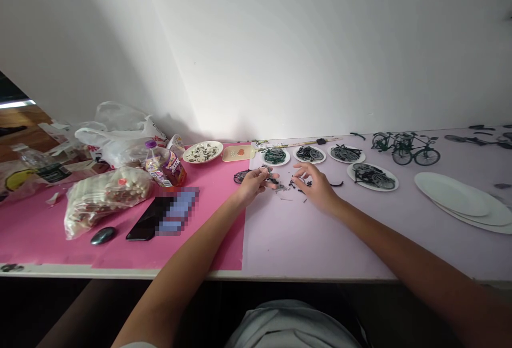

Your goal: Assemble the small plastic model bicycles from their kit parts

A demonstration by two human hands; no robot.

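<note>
pinching a dark piece (273,181), left hand (253,184); small parts (281,186) lie between; right hand (318,187) loosely curled, hold unclear.

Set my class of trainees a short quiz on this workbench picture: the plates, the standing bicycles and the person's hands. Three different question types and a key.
1. Multiple choice: what colour are the parts on the white plate just right of the yellow tray?
A) black
B) green
C) white

2. True or false: the standing bicycles are on the pink covering.

3. Short answer: which is nearer the yellow tray, the left hand or the right hand?

Key:
1. B, green.
2. False; they stand on the lilac covering.
3. The left hand.
</note>
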